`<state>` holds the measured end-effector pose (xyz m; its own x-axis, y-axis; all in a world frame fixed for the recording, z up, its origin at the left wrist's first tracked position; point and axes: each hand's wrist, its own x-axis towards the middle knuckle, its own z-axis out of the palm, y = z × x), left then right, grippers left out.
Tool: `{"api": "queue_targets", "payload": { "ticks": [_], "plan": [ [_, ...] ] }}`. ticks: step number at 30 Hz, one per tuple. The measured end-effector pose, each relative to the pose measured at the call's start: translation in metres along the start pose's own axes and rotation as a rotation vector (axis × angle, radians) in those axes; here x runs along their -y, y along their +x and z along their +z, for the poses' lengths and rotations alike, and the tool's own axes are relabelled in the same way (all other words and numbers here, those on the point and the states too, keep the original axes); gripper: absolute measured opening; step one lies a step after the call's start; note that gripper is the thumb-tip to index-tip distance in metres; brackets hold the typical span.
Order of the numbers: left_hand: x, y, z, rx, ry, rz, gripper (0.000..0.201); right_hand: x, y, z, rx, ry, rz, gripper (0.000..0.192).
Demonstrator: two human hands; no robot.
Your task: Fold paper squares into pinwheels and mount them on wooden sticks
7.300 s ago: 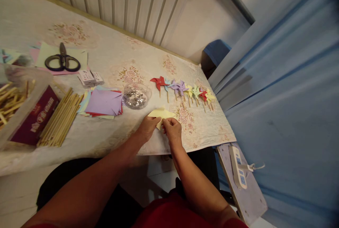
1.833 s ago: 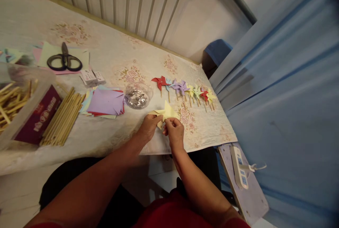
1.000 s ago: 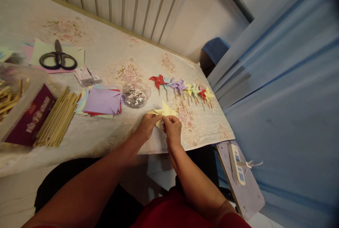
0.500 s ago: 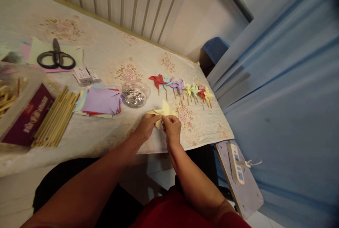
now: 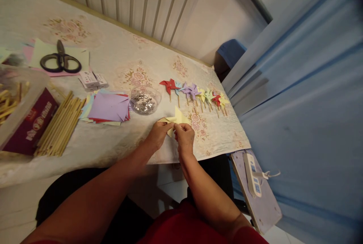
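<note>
Head view, left hand (image 5: 157, 135) and right hand (image 5: 185, 138) both still pinching yellow paper (image 5: 177, 118) at table (image 5: 119, 138) near edge, pose barely changing, paper's point now sticking up, pin dish (image 5: 145, 101) at 10 o'clock.

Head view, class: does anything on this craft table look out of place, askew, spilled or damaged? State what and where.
Nothing stands out. The pinwheels lie in a row, the sticks are bundled, the bowl is upright, and the left hand and right hand hold the yellow paper.
</note>
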<state>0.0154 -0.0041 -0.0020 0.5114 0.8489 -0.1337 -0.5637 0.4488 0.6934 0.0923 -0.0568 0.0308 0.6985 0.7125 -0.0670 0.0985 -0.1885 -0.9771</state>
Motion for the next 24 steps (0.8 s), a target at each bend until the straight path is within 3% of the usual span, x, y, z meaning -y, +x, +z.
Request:
{"api": "queue_targets", "payload": {
  "ticks": [8, 11, 15, 19, 21, 24],
  "plan": [
    [-0.003, -0.001, 0.002, -0.045, 0.047, 0.027, 0.022, 0.005, -0.009, -0.004, -0.007, -0.063, -0.059, 0.023],
    [-0.008, 0.001, 0.0, -0.062, 0.03, 0.036, 0.025, 0.01, -0.007, -0.019, -0.087, -0.062, -0.13, 0.027],
    [-0.016, 0.003, -0.003, 0.024, 0.039, -0.016, 0.025, 0.021, 0.014, -0.048, -0.169, -0.043, -0.229, 0.031],
    [-0.023, 0.001, -0.004, 0.134, 0.059, -0.088, 0.026, 0.031, 0.038, -0.068, 0.177, -0.011, -0.053, 0.043],
    [-0.024, -0.001, -0.004, 0.193, 0.07, -0.123, 0.027, 0.033, 0.043, -0.07, 0.353, 0.014, 0.037, 0.047],
    [-0.025, -0.003, -0.006, 0.262, 0.1, -0.158, 0.026, 0.033, 0.043, -0.067, 0.516, -0.004, 0.133, 0.047]
  ]
}}
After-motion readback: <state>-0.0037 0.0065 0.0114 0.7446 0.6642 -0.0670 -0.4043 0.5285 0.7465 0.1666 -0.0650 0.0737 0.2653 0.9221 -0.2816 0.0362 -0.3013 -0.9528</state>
